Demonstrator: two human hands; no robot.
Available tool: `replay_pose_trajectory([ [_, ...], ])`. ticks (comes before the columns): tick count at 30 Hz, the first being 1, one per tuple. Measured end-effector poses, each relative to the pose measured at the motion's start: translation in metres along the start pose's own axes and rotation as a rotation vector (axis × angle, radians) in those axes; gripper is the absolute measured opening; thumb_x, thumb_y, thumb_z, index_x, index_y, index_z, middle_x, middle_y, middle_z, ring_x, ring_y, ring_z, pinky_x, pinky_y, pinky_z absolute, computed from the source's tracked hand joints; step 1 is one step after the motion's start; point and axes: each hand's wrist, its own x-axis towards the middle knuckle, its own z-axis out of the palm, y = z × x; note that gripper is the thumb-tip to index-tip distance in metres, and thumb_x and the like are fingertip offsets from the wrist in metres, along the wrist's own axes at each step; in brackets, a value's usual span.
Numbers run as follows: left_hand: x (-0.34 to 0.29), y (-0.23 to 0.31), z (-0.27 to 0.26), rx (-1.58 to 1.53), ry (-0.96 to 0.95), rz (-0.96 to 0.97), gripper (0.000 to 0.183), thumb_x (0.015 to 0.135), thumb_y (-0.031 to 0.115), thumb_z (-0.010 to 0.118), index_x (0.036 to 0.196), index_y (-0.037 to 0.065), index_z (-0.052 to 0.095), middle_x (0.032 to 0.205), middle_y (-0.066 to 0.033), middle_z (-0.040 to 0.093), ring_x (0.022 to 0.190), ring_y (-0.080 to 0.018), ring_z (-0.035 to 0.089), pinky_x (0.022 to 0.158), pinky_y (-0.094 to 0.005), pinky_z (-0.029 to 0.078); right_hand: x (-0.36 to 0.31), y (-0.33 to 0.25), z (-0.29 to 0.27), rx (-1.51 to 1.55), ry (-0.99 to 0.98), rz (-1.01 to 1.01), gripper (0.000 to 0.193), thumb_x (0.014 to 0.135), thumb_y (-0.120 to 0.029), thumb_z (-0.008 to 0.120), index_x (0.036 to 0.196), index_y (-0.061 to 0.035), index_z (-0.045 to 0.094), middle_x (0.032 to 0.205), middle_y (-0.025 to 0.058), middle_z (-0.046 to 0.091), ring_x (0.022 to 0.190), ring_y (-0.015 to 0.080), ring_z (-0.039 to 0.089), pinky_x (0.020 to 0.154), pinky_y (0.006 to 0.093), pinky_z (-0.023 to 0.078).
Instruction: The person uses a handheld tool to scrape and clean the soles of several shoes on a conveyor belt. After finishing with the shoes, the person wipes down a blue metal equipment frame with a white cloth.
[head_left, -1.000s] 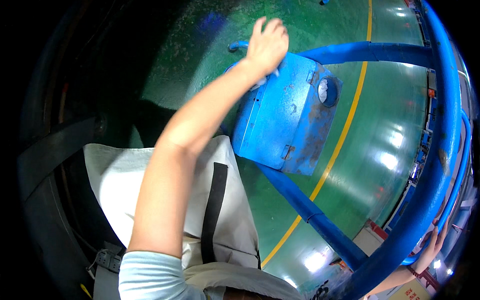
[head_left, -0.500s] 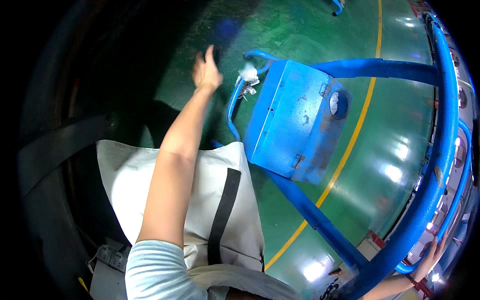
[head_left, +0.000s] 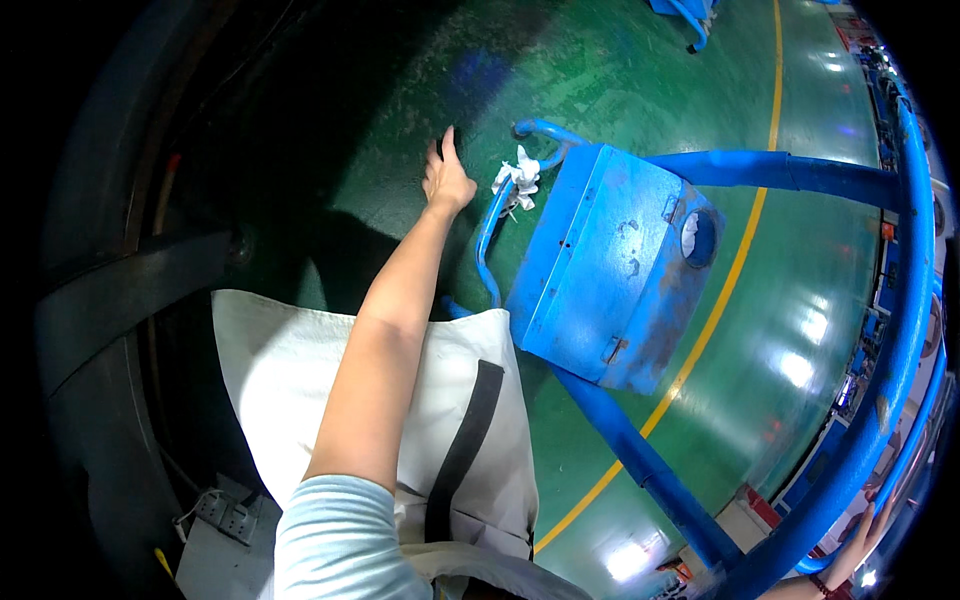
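My left hand (head_left: 447, 183) reaches out over the green floor, fingers apart and nothing in it. To its right stands a bent blue tube handle (head_left: 487, 240) with a crumpled white rag (head_left: 518, 182) wrapped on it; the hand is apart from both. The handle adjoins a scuffed blue metal box (head_left: 610, 265) with a round opening on its right side. Below my left forearm spreads a white apron (head_left: 280, 345) with a black strap (head_left: 465, 440). At the lower right, my right hand (head_left: 862, 540), with a dark bracelet at the wrist, is closed round a thin blue rail (head_left: 918, 420).
A thick blue tube frame (head_left: 890, 370) curves along the right, its bars running to the box. A yellow line (head_left: 720, 310) crosses the floor. Dark machinery (head_left: 130, 275) stands at the left, with a power strip (head_left: 228, 515) below it. Another blue frame (head_left: 690, 15) shows at the top.
The whole view has shifted, so most things sit lower and further right. My left hand has come slightly closer to the box side. My right hand stays on the thin rail.
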Motion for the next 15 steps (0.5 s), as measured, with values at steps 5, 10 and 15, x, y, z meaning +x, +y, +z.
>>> replay_pose_trajectory([
  [5,0.016,-0.014,0.0,-0.796,-0.646,-0.396,0.023,0.068,0.015,0.06,0.091,0.01,0.055,0.09,-0.0012,0.053,0.092,-0.012,0.042,0.081,-0.0276,0.031,-0.019,-0.023,0.001,0.137,0.076,-0.03,0.043,0.08,-0.03,0.036,0.119,-0.012,0.03,0.109,0.007,0.036,0.09,0.0132,0.029,0.074,0.0235,0.023],
  [10,0.007,-0.012,-0.014,-0.896,-0.691,-0.443,0.019,0.073,0.021,0.054,0.09,0.012,0.056,0.093,0.0027,0.053,0.088,-0.0111,0.043,0.078,-0.0269,0.03,-0.009,-0.02,-0.039,0.021,-0.316,0.02,0.049,0.085,-0.034,0.012,0.125,-0.0067,0.008,0.13,0.0105,0.008,0.12,0.0228,0.003,0.098,0.0354,0.006],
  [15,0.003,0.003,-0.001,-0.536,-0.472,-0.076,0.017,0.076,0.02,0.047,0.084,0.008,0.057,0.091,-0.0036,0.053,0.087,-0.0184,0.046,0.076,-0.0307,0.034,-0.012,-0.01,-0.025,-0.045,-0.181,0.074,0.051,0.083,-0.037,0.014,0.124,-0.0069,0.009,0.129,0.0111,0.01,0.118,0.0234,0.006,0.097,0.0361,0.008],
])
